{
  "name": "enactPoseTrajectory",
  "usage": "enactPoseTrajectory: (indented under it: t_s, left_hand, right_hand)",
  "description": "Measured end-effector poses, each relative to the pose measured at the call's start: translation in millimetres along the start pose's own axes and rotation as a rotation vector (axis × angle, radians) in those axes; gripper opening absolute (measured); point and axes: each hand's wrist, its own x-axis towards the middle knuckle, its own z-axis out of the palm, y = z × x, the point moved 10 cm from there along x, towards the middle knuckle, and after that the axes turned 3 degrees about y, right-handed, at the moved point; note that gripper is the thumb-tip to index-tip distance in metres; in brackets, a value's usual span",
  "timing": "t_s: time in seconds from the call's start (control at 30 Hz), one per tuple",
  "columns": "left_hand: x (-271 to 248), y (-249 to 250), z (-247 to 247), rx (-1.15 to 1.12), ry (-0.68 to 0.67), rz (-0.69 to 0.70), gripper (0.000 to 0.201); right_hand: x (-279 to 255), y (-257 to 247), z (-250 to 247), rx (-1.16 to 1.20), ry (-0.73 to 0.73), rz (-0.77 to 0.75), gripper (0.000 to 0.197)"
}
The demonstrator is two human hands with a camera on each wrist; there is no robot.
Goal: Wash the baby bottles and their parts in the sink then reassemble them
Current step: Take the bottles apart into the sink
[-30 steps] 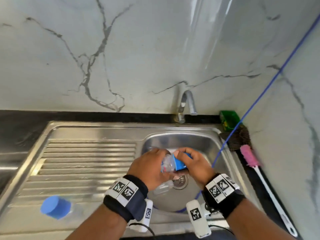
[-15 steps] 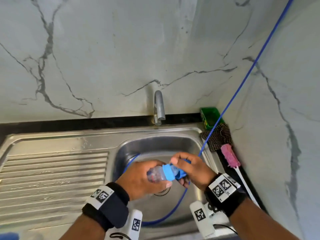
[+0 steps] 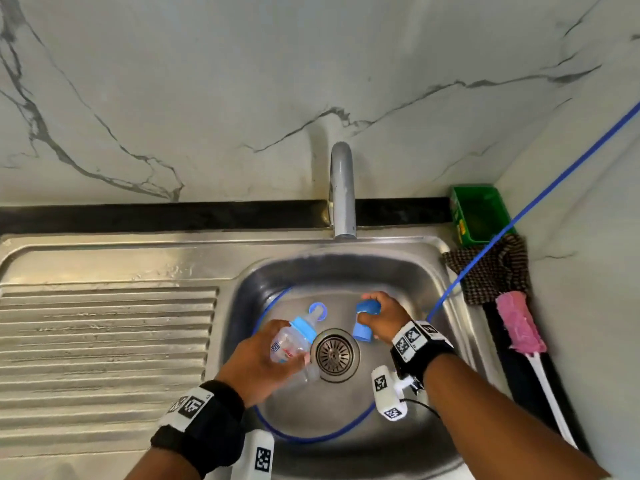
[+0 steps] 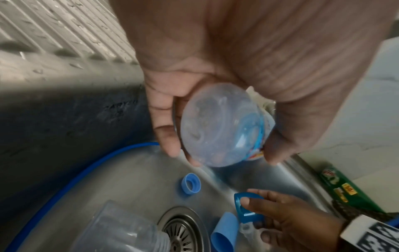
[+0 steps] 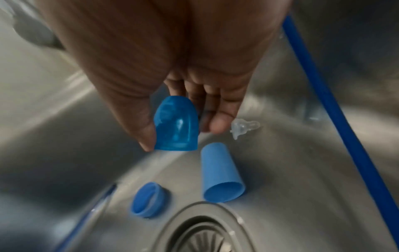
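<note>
My left hand [image 3: 263,362] grips a clear baby bottle [image 3: 289,344] by its body, tilted over the sink basin [image 3: 398,278]; its light blue collar [image 3: 304,329] and teat are still on. The left wrist view shows the bottle's base [image 4: 222,126] between my fingers. My right hand [image 3: 379,315] pinches a translucent blue dome cap [image 5: 177,126], held low over the basin floor. On that floor lie a blue tube-shaped cap [image 5: 222,173], a blue screw ring [image 5: 149,199], a loose clear teat [image 5: 244,127] and a second clear bottle [image 4: 129,233] beside the drain [image 3: 334,355].
A blue hose [image 3: 519,216] runs down from the right and loops round the basin. The tap [image 3: 343,188] stands behind it, the ribbed drainboard [image 3: 104,341] to the left. A green box [image 3: 479,216], a checked cloth [image 3: 491,271] and a pink-headed brush [image 3: 519,323] lie on the right.
The dome cap has come off the bottle. My right hand has carried it away to the right and down, while the left hand kept hold of the bottle.
</note>
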Motion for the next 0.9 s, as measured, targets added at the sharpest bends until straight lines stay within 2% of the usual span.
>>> enactPoseTrajectory:
  t_s: [0.1,0.17,0.37,0.43,0.5,0.53,0.6,0.7,0.8,0.9]
  left_hand:
    - [17,-12,7,0.031,-0.007,-0.038,0.044]
    - [28,-16,8,0.026,0.004,-0.049,0.049]
    - [36,-6,7,0.04,0.01,-0.02,0.055]
    - [33,0,6,0.029,0.02,-0.003,0.054]
    - [27,9,5,0.007,0.026,0.024,0.054]
    - [21,16,5,-0.01,0.03,0.052,0.054]
    - [13,29,7,-0.034,0.028,0.109,0.055]
    - [-4,49,12,-0.046,0.009,0.208,0.06]
    - [-22,67,13,0.012,0.021,0.342,0.064]
    - [-44,81,9,-0.034,0.042,0.438,0.059]
  right_hand:
    - [22,3,4,-0.212,0.028,-0.019,0.072]
    - [35,9,2,-0.21,0.071,0.001,0.077]
    - [48,21,-11,-0.278,0.117,0.077,0.062]
    - [35,3,-26,-0.25,0.209,0.014,0.046]
    - [8,-24,-37,-0.075,0.26,-0.081,0.03]
    - [-10,-37,-36,0.057,0.214,-0.101,0.026]
    - [-43,-56,-22,0.295,0.022,-0.076,0.033]
    - [-94,-75,-5,0.382,-0.188,-0.085,0.044]
    - [-133,-86,-4,0.365,-0.24,-0.124,0.044]
    - [-155,-85,-14,0.409,-0.172,-0.117,0.055]
